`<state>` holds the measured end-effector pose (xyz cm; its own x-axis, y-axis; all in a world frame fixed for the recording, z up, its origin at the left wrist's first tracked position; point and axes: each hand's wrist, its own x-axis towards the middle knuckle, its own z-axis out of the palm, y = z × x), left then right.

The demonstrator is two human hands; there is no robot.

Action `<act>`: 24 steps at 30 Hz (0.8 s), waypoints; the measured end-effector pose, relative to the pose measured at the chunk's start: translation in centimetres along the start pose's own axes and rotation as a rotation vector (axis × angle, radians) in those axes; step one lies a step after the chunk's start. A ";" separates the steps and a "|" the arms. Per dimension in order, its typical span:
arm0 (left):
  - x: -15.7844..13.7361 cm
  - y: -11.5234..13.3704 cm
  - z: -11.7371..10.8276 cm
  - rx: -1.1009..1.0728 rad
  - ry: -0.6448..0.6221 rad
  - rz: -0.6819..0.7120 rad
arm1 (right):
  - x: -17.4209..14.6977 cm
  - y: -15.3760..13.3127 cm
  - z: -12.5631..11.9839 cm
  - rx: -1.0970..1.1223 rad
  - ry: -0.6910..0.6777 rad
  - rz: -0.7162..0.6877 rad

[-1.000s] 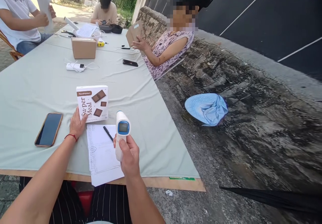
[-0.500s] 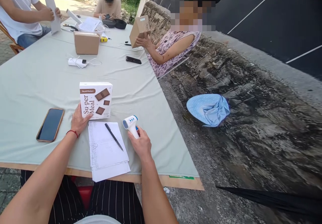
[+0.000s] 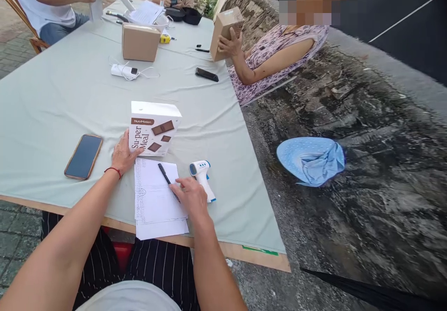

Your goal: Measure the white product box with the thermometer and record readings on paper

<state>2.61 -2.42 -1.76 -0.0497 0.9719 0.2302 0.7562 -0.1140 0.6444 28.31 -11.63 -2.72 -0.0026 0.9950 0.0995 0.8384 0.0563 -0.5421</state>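
Observation:
My left hand (image 3: 125,155) grips the lower left corner of a white and brown NutriMotion Su-per Meal box (image 3: 148,134), thumb on its front. The box stands on the table behind a stack of written paper sheets (image 3: 159,213). Over the right part of the sheets, my right hand (image 3: 191,197) is open, thumb and forefinger apart at a black pen (image 3: 164,173). The pen lies slanted on the paper, its lower end partly behind the fingers. Just right of that hand a white and blue infrared thermometer (image 3: 202,178) lies on the cloth.
A phone (image 3: 84,157) lies left on the cloth-covered table (image 3: 63,111). Farther back are a white corded device (image 3: 125,71), a brown carton (image 3: 140,42), another phone (image 3: 206,74) and a yellow tape measure (image 3: 165,38). Other people sit around; one holds a carton (image 3: 223,27). A blue hat (image 3: 310,162) lies right.
My right hand has let go of the thermometer, now lying on the table, and moved left to the pen. The view has shifted. My left hand stays on the box.

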 end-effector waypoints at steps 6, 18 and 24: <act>-0.3 0.4 0.1 0.034 -0.055 0.004 | -0.3 -1.0 -0.7 0.104 -0.083 0.078; -0.5 0.7 0.6 0.056 -0.106 0.014 | 2.8 -6.6 2.9 1.113 -0.060 0.128; -0.5 0.3 1.0 0.059 -0.118 0.004 | 3.4 -5.9 5.4 1.126 0.105 0.218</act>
<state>3.57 -2.72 -2.42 0.0280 0.9893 0.1429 0.7935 -0.1089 0.5987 20.43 -8.16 -3.75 0.1723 0.9839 -0.0476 -0.1466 -0.0221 -0.9890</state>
